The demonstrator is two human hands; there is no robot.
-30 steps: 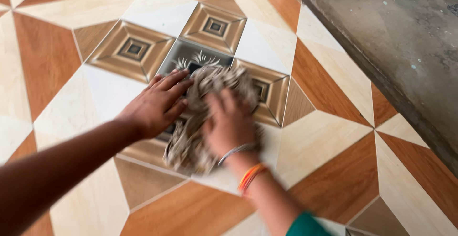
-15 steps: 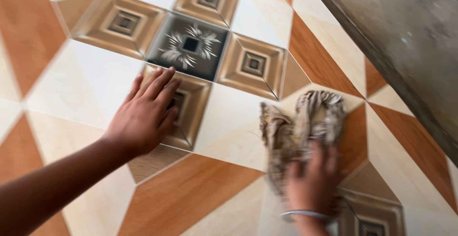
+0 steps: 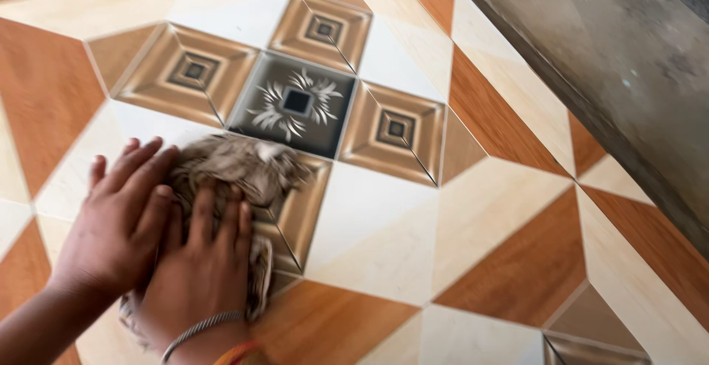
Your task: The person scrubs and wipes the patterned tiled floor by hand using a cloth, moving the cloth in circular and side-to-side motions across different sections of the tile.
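- Right hand (image 3: 199,262) lies flat, fingers spread, pressing a crumpled grey-brown rag (image 3: 236,169) onto the patterned tile floor (image 3: 384,232) at seven o'clock.
- Left hand (image 3: 118,221), open-palmed, rests on the rag's nine o'clock edge.

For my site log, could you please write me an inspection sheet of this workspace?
Surface: patterned tile floor, orange, cream and brown shapes, dark flower tile at the centre.
Job's things: crumpled grey-brown rag lying on the floor.
Clutter: nothing seen.
Hands: left hand flat beside and partly on the rag; right hand, bangle at the wrist, pressing on the rag.
Cables: nothing seen.
Surroundings: grey concrete strip along the tiles.
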